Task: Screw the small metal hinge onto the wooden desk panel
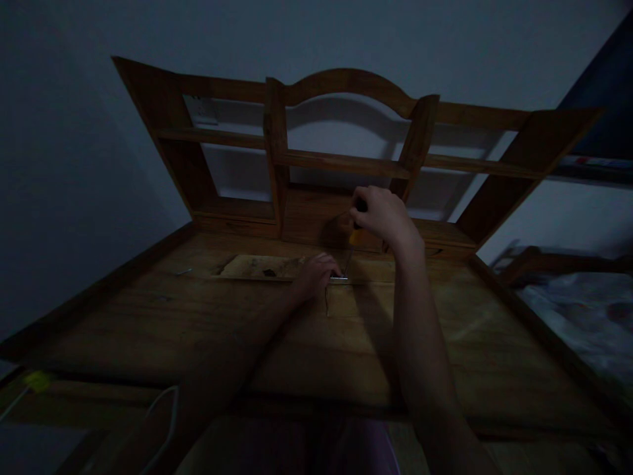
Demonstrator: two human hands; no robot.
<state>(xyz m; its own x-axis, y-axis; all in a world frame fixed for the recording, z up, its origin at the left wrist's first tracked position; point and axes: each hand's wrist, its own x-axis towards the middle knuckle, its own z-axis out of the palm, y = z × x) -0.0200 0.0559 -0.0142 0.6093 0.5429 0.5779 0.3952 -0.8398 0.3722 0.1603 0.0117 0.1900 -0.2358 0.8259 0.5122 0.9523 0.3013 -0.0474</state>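
Observation:
My right hand (382,210) is wrapped round the dark and yellow handle of a screwdriver (355,235). Its thin shaft points down at a small shiny metal piece (339,278), perhaps a hinge. That piece lies at the front edge of a pale wooden board (247,267) with a dark mark. My left hand (316,274) presses on the board beside the metal piece, fingers bent together at its left end. Whether those fingertips pinch the metal or only hold it down is too dark to tell. A thin dark line, a cord or crack, runs down the desk just below.
The wooden desk (198,336) carries a shelf unit (341,161) along its back, against the wall. A small metal item (184,271) lies on the left. A yellow object (37,380) is at the lower left edge. Plastic-wrapped items (583,310) stand to the right.

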